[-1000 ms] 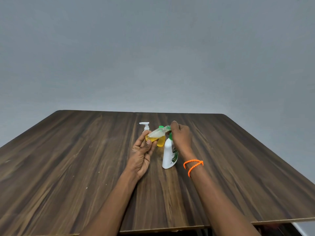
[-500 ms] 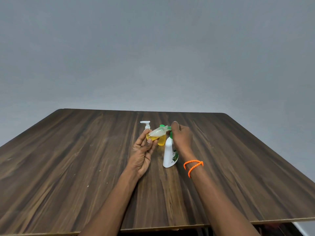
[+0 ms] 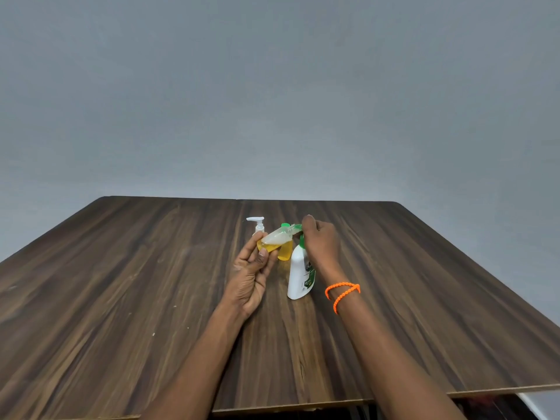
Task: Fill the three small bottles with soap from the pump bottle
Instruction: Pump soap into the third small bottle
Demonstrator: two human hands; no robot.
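Observation:
My left hand (image 3: pixel 251 274) holds a small clear bottle (image 3: pixel 274 240) tilted on its side, part full of yellow soap, its mouth pointing right. My right hand (image 3: pixel 321 244) rests on top of the white pump bottle (image 3: pixel 300 275) with the green pump head, whose nozzle meets the tilted bottle's mouth. Behind them stands a second small bottle (image 3: pixel 285 250) of yellow soap with a green cap. A third small bottle with a white pump top (image 3: pixel 257 224) stands at the back left, mostly hidden by my fingers.
All of it sits at the middle of a dark wooden table (image 3: pixel 121 283). An orange bead bracelet (image 3: pixel 342 294) is on my right wrist. A grey wall rises behind the table's far edge.
Both hands and the bottles stay where they were. The slight shift of the scene comes from my head moving.

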